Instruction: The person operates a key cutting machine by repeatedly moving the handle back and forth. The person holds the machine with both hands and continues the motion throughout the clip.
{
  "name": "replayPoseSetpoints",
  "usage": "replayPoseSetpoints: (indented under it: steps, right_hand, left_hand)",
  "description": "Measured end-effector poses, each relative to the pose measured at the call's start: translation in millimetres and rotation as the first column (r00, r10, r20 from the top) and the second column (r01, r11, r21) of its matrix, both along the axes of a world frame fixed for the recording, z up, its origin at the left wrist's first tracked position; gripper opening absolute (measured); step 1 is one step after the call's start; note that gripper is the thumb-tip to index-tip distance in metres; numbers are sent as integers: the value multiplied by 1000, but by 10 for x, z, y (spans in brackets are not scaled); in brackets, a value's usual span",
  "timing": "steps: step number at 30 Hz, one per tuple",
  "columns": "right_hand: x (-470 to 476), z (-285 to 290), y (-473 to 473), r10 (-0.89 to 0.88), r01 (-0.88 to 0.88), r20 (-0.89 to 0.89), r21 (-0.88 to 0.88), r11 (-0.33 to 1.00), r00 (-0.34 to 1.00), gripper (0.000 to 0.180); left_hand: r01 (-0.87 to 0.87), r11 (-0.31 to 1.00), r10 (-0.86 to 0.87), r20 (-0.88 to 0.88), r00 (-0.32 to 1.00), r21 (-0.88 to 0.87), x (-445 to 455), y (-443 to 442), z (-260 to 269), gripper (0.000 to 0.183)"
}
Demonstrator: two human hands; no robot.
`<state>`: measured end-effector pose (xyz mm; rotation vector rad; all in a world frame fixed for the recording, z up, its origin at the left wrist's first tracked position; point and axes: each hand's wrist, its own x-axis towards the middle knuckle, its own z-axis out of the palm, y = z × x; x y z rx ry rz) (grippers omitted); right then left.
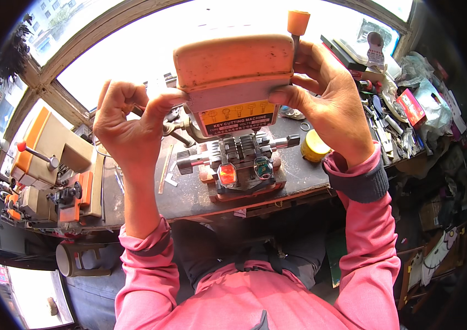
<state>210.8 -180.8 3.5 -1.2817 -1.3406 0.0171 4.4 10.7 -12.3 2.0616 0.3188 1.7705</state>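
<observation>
A key cutting machine with an orange-topped housing (233, 62) stands before me, a yellow and black label (235, 115) on its front. My right hand (328, 99) grips the housing's right side, thumb on the front and fingers behind, below an orange-knobbed lever (298, 24). On the left, the thumb of my left hand (130, 111) touches the lower corner; its fingers curl near a dark part, and whether they hold it is unclear. Below sit the toothed clamps (239, 148) with side knobs. A red piece (228, 174) and a green piece (263, 168), perhaps key heads, lie at their front.
A second, beige and orange machine (68, 161) stands left on the workbench (188, 202). A yellow round tin (315, 146) is near my right wrist. Keys and tools (394, 128) crowd the right side beside plastic bags (431, 99). A stool (80, 258) stands lower left.
</observation>
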Motion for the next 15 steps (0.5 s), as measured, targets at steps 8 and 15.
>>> replayPoseSetpoints:
  steps: [8,15]
  right_hand:
    - [-22,5,-5,-1,1,-22,0,1000,1000,53]
    - [-20,-1,2,4,-4,-21,8,1000,1000,52]
  left_hand:
    - [9,1000,-9,-1,1000,3,3,8,-1,44]
    - [16,1000,-15,-3,1000,21,3,17,-9,47]
